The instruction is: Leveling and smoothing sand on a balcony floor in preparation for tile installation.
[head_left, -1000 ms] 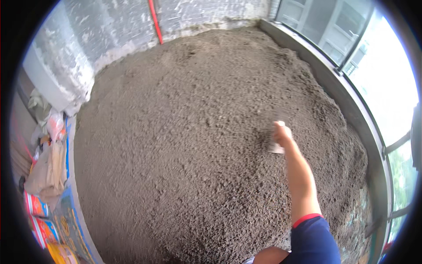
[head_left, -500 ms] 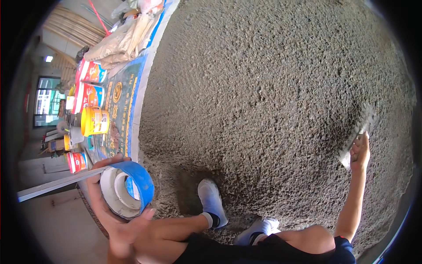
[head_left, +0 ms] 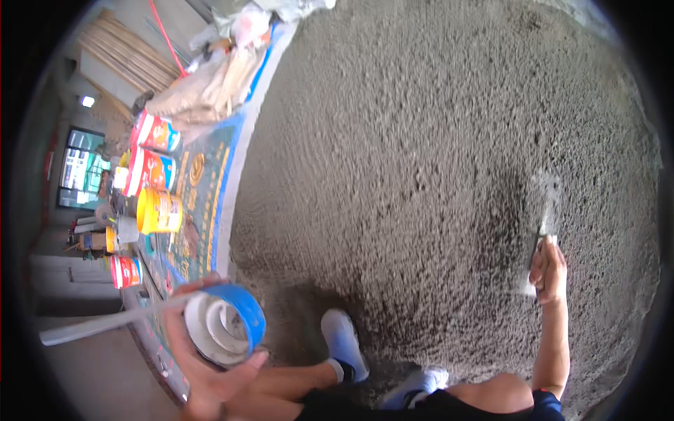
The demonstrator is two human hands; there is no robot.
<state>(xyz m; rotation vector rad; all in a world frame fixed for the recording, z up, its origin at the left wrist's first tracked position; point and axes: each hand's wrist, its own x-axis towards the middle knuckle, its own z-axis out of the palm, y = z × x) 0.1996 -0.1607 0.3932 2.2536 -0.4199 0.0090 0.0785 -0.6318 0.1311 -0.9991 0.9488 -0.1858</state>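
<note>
My left hand (head_left: 214, 382) is wrapped round a blue and white round hollow thing (head_left: 247, 312), with pale rings inside it; its exact kind I cannot make out. A long pale bar (head_left: 116, 327) runs from it out to the left. On the right, my right hand (head_left: 550, 272) grips the handle of a trowel (head_left: 547, 200). The blade lies at the rough grey mortar (head_left: 414, 161), its far end smeared with wet grey. Whether the blade presses flat or tilts is blurred.
Both my shoes, one of them the left shoe (head_left: 342, 345), are at the mortar's near side. Along the left edge lies a printed green and blue sheet (head_left: 205, 189) bearing a yellow bucket (head_left: 160, 210) and red buckets (head_left: 149, 170). Brown sacks (head_left: 203, 91) lie farther off.
The trowel has moved left and slightly nearer across the mortar, and its blade has turned. My left hand and the round thing appear lower and to the right, as the whole view has shifted.
</note>
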